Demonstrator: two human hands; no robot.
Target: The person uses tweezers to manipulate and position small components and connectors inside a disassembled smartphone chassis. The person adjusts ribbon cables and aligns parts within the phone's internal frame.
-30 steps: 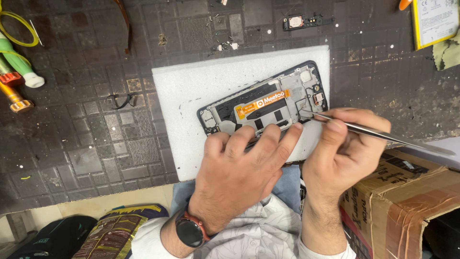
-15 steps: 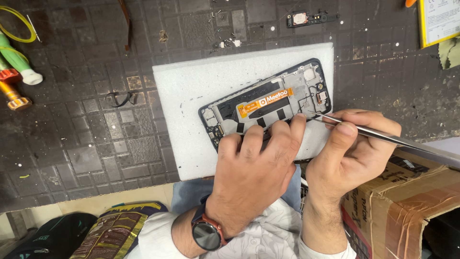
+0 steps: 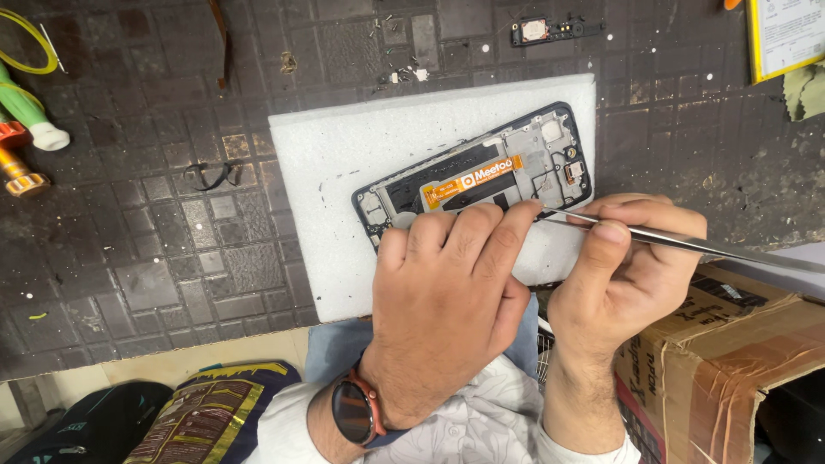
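Observation:
An opened phone frame (image 3: pixel 524 159) with an orange flex cable (image 3: pixel 473 181) lies tilted on a white foam pad (image 3: pixel 344 163). My left hand (image 3: pixel 447 301) rests flat on the phone's near edge, fingers pressing it down, a dark watch on the wrist. My right hand (image 3: pixel 623 258) pinches metal tweezers (image 3: pixel 687 243) whose tips reach the phone's near edge, beside my left index fingertip. The lower half of the phone is hidden under my left hand.
The pad sits on a dark, worn grid mat (image 3: pixel 155 258). A small camera module part (image 3: pixel 550 31) and tiny screws (image 3: pixel 404 76) lie beyond the pad. Green and orange tools (image 3: pixel 26 129) are at far left, a cardboard box (image 3: pixel 730 361) at lower right, a yellow-edged sheet (image 3: pixel 786 34) top right.
My left hand slid right along the phone's near edge, closer to the tweezers. The tweezer tips stayed at the phone's near right part.

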